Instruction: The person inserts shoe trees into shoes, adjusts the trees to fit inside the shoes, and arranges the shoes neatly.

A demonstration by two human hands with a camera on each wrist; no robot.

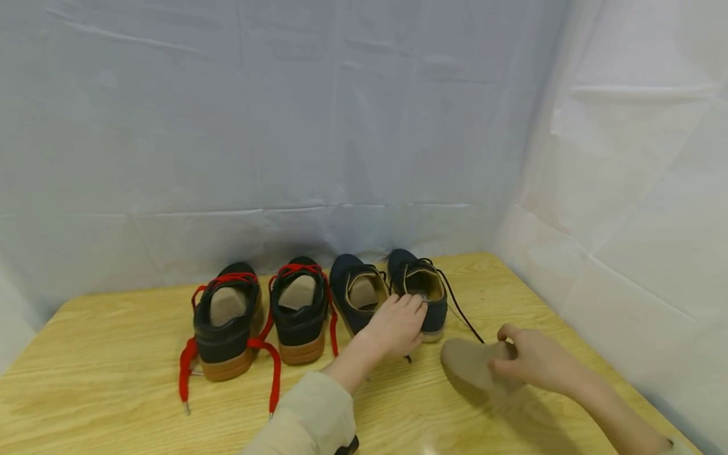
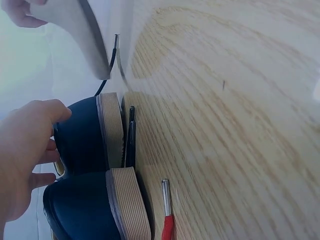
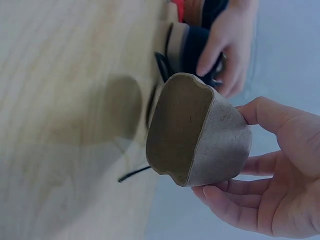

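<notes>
Fingers of the left hand lie over the heel opening of the rightmost navy shoe, curled lightly onto its collar; the left wrist view shows the thumb against the shoe's dark side, above the ribbed pale sole. Whether they truly pinch the collar or only rest on it, I cannot tell.

Fingers of the right hand are curled round a beige insole, thumb on top, the other fingers beneath. In the right wrist view the insole is bent into a cup shape by that grip, held just above the desk. It sits just right of the left fingers, near the navy shoe's heel but apart from it.

Beside the left fingers, on their left, stands the second navy shoe, touching its partner. A thin dark lace runs from the rightmost shoe across the desk between the two hands. Further left of the left fingers stand two dark shoes with red laces, the laces trailing loose over the wood. A pale cloth backdrop hangs behind the row of shoes.
</notes>
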